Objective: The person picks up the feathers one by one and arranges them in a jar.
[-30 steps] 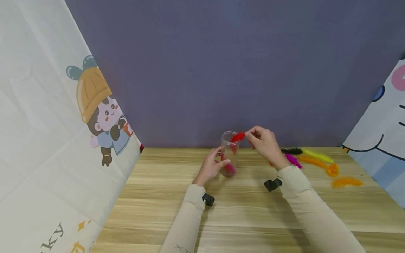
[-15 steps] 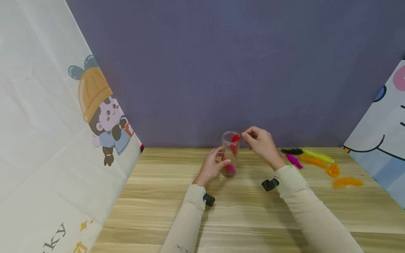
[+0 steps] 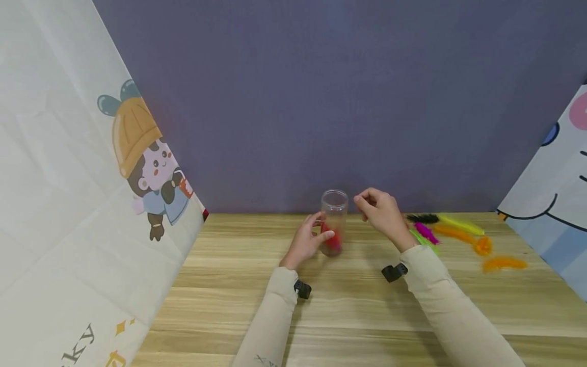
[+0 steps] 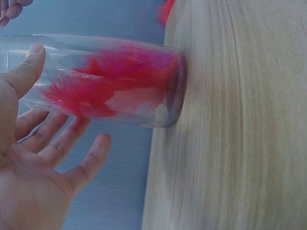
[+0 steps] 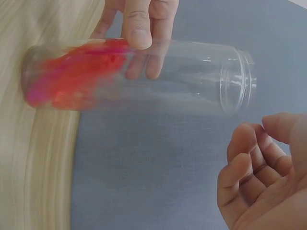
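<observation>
With our left hand (image 3: 303,242) we grip the jar (image 3: 336,214), upright on the table (image 3: 229,285); red and magenta feathers (image 5: 79,72) lie in its lower part. Our right hand (image 3: 380,211), loosely curled around nothing, hangs just right of the jar's top, nearer than the left to the loose feathers (image 3: 426,233) at right.

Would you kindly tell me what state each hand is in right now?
Left hand: holding the clear jar.
Right hand: open, loosely curled and holding nothing.
</observation>
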`<state>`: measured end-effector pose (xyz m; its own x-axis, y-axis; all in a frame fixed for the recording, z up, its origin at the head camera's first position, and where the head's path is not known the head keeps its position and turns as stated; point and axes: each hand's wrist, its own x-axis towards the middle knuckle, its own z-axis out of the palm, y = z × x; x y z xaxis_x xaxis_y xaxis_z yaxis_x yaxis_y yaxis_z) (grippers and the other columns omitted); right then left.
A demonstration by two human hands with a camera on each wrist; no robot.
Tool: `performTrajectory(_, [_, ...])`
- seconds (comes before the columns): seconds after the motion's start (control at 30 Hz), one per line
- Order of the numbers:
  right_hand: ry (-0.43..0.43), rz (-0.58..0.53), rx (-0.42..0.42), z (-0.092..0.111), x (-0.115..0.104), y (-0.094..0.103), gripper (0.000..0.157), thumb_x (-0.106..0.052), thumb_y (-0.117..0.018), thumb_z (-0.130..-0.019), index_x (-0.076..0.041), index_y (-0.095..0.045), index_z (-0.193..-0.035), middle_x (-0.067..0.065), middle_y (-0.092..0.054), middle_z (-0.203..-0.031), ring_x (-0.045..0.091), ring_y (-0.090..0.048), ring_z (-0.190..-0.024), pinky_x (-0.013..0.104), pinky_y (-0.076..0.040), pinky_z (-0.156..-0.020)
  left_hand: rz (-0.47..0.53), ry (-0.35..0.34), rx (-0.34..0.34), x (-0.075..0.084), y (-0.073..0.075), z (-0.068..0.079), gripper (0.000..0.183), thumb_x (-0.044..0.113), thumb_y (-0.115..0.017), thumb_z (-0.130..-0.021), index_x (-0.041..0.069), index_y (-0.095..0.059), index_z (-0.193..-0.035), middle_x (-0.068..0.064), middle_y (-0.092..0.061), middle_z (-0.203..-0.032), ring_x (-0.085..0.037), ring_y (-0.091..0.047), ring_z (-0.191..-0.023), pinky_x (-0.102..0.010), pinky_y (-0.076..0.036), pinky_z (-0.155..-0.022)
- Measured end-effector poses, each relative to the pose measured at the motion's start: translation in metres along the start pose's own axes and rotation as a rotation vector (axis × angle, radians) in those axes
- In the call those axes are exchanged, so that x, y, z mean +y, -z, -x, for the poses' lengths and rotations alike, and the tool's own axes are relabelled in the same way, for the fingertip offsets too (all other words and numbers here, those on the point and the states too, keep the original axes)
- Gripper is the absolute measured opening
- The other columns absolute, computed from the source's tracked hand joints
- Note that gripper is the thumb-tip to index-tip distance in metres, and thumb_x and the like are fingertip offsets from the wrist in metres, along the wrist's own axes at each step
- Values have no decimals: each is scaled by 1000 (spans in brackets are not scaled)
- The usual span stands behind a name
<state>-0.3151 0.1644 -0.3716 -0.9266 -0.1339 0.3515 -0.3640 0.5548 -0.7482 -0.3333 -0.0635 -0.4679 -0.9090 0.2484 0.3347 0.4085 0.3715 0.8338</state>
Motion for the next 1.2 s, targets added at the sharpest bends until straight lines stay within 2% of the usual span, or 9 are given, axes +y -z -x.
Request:
performTrajectory(0.13, [-6, -3, 14, 4, 7, 2, 33, -44, -57, -105, -13, -67, -101, 5, -66, -79, 27, -64, -65, 33, -49, -56, -4, -4, 3, 0, -1, 0, 61, 26, -76, -93, 9, -53, -147, -11, -60, -139, -29, -61, -127, -46, -55, -94])
performTrajectory(0.3, [-9, -32, 46, 10, 18, 4, 28, -36, -59, -105, -9, -68, -101, 6, -68, -80, 21, -64, -61, 31, -51, -55, -1, 0, 1, 0, -1, 0, 62, 26, -76, -93, 7, -52, -147, -12, -60, -139, -30, -60, -128, -48, -55, -95])
performTrajectory(0.63, [-101, -97, 86, 27, 45, 6, 28, -31, -58, -106, -5, -68, -106, 12, -69, -86, 24, -66, -66, 31, -55, -56, 24, 3, 0, 0, 0, 0, 61, 23, -77, -93, 8, -53, -147, -14, -60, -139, -32, -60, -128, -55, -53, -98])
performTrajectory(0.77, [-146, -140, 109, 33, 55, 10, 30, -32, -58, -106, -3, -68, -107, 9, -70, -85, 18, -66, -65, 31, -57, -58, 23, 0, -1, -1, 0, 0, 61, 23, -77, -93, 8, -53, -147, -14, -60, -139, -32, -60, -128, -54, -54, -97])
performTrajectory(1.0, [-201, -248, 139, 41, 72, 19, 33, -33, -59, -105, 0, -64, -107, -7, -67, -78, 11, -65, -64, 27, -60, -63, 4, -4, -1, -2, 0, 0, 62, 25, -77, -93, 8, -52, -147, -13, -59, -141, -30, -61, -128, -48, -56, -95])
performTrajectory(1.2, [-226, -237, 173, 45, 88, 31, 31, -35, -56, -106, -4, -63, -110, -5, -67, -80, 17, -66, -67, 26, -58, -61, 0, -1, -1, -1, 0, -1, 61, 25, -77, -93, 7, -52, -147, -13, -59, -140, -31, -61, -128, -48, -56, -95])
